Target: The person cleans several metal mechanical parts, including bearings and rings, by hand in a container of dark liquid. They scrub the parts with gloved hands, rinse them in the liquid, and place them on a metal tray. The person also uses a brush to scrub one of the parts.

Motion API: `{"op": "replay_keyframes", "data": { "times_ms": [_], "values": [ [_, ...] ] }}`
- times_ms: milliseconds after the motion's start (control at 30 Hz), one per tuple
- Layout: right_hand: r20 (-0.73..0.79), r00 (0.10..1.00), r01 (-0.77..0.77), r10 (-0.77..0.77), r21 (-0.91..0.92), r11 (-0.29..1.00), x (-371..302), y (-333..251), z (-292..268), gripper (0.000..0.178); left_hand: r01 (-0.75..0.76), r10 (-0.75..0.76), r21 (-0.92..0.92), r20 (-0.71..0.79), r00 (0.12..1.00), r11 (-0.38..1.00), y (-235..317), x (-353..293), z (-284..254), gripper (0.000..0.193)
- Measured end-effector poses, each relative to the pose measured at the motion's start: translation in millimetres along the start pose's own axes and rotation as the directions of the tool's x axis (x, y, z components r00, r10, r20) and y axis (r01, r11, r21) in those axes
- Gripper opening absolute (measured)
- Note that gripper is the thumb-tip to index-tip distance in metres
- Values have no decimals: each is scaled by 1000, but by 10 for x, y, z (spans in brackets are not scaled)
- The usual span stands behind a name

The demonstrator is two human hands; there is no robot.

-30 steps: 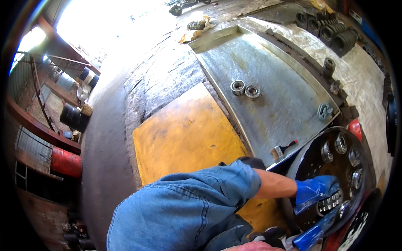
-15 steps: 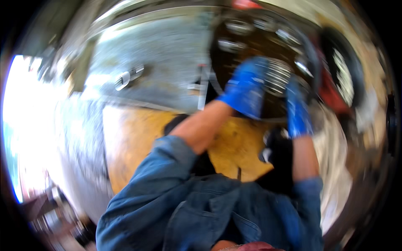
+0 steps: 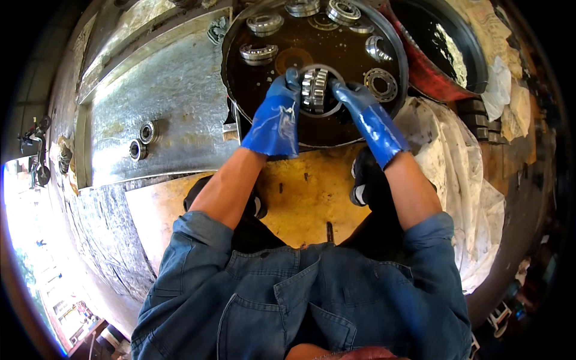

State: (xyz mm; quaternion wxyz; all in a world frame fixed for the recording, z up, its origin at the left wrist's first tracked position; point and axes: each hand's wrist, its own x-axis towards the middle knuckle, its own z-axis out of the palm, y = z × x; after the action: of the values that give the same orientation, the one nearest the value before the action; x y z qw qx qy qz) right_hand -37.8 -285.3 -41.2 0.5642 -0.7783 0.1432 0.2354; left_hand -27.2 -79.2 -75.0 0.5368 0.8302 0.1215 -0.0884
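Both hands wear blue rubber gloves and hold a large steel roller bearing [image 3: 314, 90] over a round pan [image 3: 403, 63] of dark brown liquid. My left hand [image 3: 276, 120] grips the bearing's left side, thumb and fingers closed on it. On the right side my right hand [image 3: 367, 114] has its fingertips at the outer ring; some fingers are hidden behind it. The roller-carrying inner part is tilted inside the outer ring, so its two rows of rollers show. Several more bearings lie around the pan's far and side edges, among them an upper-left bearing [image 3: 265, 24] and a right-hand bearing [image 3: 380, 84].
A metal tray [image 3: 180, 102] on the left carries two small bearings [image 3: 144, 139]. Beyond the pan at right stands a red-sided container [image 3: 441, 90] with dark liquid. A stained white cloth [image 3: 447, 162] drapes on the right. Yellow board [image 3: 300, 198] lies between my feet.
The view has shifted and sharpened from a blur. The bearing stays between both hands but has been turned, with its inner part now facing differently. More of the pan is visible.
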Motion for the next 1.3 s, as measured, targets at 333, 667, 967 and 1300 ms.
{"op": "replay_keyframes", "data": {
  "times_ms": [333,667,967,1300],
  "values": [
    [-81,953,284,-291,-87,955,-74,-310,76,49,-141,349,-694,167,922,706,9,289,-38,70],
    [-106,883,399,-457,-342,851,-48,-135,20,84,-163,206,-289,126,970,943,156,11,-12,87],
    [-66,895,318,-442,-602,732,40,-243,-59,39,-22,167,-543,220,961,840,-26,-2,-44,67],
    [-36,944,325,-327,-63,944,235,-102,134,61,29,113,-537,230,967,843,102,-34,-163,61]
  ]
}}
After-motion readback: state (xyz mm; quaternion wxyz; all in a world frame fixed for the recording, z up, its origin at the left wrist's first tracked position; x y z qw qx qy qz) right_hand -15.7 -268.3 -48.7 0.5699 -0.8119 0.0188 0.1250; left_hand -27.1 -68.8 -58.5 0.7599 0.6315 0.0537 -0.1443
